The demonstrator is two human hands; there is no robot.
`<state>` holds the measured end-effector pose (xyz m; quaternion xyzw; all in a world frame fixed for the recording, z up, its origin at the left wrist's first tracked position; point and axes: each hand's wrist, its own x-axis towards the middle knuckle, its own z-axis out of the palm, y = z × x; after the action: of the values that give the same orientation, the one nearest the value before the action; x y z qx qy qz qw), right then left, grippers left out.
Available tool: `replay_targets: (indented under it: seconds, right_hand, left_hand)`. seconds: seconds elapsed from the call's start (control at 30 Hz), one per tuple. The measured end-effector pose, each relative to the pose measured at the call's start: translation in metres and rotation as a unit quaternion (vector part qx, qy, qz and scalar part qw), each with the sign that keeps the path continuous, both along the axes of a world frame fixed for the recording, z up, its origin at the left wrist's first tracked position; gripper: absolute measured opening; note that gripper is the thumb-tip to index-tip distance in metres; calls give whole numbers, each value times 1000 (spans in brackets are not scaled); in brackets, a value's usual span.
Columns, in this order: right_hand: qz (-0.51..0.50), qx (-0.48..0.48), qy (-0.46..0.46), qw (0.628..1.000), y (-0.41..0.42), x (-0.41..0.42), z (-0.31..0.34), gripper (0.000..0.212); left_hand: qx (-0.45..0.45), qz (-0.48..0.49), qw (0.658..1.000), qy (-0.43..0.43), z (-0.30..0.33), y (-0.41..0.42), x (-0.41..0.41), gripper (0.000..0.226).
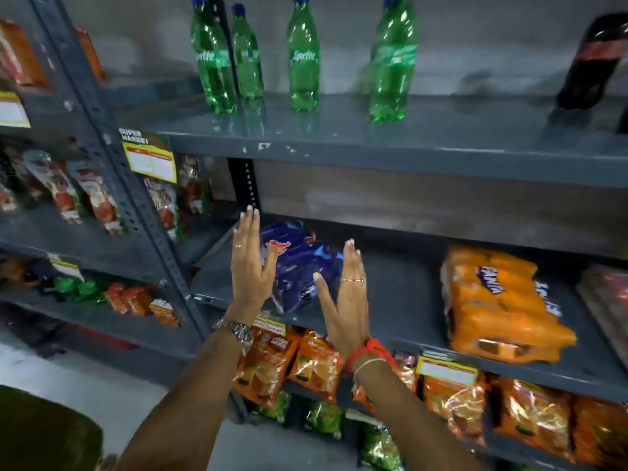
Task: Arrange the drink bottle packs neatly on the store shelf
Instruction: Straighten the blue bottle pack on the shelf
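A blue shrink-wrapped drink pack (299, 263) lies on the middle grey shelf (401, 300), near its left end. My left hand (249, 263) is flat and upright against the pack's left side, fingers straight. My right hand (346, 297) is flat at the pack's right side, thumb resting on the wrapping. Neither hand grips it. An orange Fanta pack (496, 304) lies further right on the same shelf, and a red pack (608, 300) shows at the right edge, cut off.
Several green Sprite bottles (302, 59) and a dark cola bottle (591, 62) stand on the shelf above. Orange snack bags (316, 365) hang below the middle shelf. A grey upright post (136, 198) divides off the left rack of red packets.
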<state>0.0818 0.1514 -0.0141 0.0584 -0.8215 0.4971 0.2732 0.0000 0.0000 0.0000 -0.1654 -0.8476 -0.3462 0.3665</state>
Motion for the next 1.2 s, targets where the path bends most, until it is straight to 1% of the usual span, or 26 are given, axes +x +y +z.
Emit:
replay_targets:
  seconds: [0.07, 0.1, 0.13, 0.2, 0.27, 0.33, 0.37, 0.4, 0.47, 0.53, 0.57, 0.6, 0.63, 0.7, 0.8, 0.83, 0.9, 0.93, 0.97, 1.03, 1.1, 1.2]
  right_hand:
    - [-7, -144, -49, 988, -19, -13, -7, 67]
    - [-29, -223, -78, 971, -32, -22, -13, 63]
    - [-45, -311, -90, 945, -41, -30, -18, 57]
    - [-122, -398, -144, 898, -54, -48, -21, 50]
    - [-187, -427, -205, 860, -58, -67, -26, 41]
    - [-194, -468, -240, 828, -65, -80, -22, 29]
    - [-191, -473, -249, 823, -68, -86, -21, 27]
    - [-195, -460, -260, 826, -70, -90, -19, 32]
    - [-226, -415, -285, 834, -74, -101, -18, 54]
    - [-243, -391, -327, 825, -73, -110, -21, 73]
    - [-244, -395, -341, 817, -71, -115, -24, 77]
    - [-241, -406, -343, 812, -68, -119, -25, 76]
    - [-233, -424, -330, 810, -64, -123, -26, 71]
    - [-211, -447, -305, 814, -55, -131, -26, 60]
    - [-161, -446, -301, 827, -41, -140, -24, 51]
    - [-146, -434, -294, 839, -36, -141, -25, 47]
    - [-104, -386, -273, 875, -30, -141, -24, 47]
    - [-79, -355, -257, 895, -28, -141, -24, 49]
    - [-57, -316, -239, 917, -26, -141, -25, 57]
    - [-40, -218, -202, 954, -25, -138, -27, 80]
    - [-45, -148, -178, 972, -28, -131, -34, 87]
    - [-51, -84, -156, 983, -34, -115, -52, 86]
  left_hand:
    - [57, -8, 993, -105, -11, -13, -16, 57]
    - [69, -7, 985, -157, -20, -24, -29, 55]
    - [87, -13, 975, -202, -24, -32, -39, 52]
    - [132, -5, 962, -240, -23, -44, -59, 44]
    - [176, 5, 949, -260, -17, -54, -82, 41]
    - [201, -23, 920, -337, -12, -60, -111, 42]
    - [188, -43, 905, -380, -11, -62, -125, 43]
    - [161, -55, 895, -413, -9, -62, -134, 43]
    - [118, -74, 885, -443, -5, -64, -157, 46]
    - [78, -83, 877, -468, -4, -66, -172, 49]
    - [46, -84, 868, -488, -4, -66, -179, 50]
    - [15, -79, 858, -508, -3, -67, -182, 49]
    - [-1, -74, 850, -522, -4, -66, -184, 45]
    - [-1, -58, 850, -524, -6, -65, -182, 39]
    - [38, -22, 872, -488, -14, -68, -167, 42]
    - [62, -17, 880, -470, -18, -70, -160, 45]
    - [125, -26, 894, -430, -25, -75, -146, 43]
    - [158, -36, 897, -412, -28, -81, -138, 40]
    - [185, -49, 898, -396, -33, -88, -130, 37]
    - [192, -66, 909, -364, -44, -100, -113, 36]
    - [172, -56, 925, -334, -61, -107, -97, 35]
    - [191, -43, 926, -323, -85, -108, -80, 21]
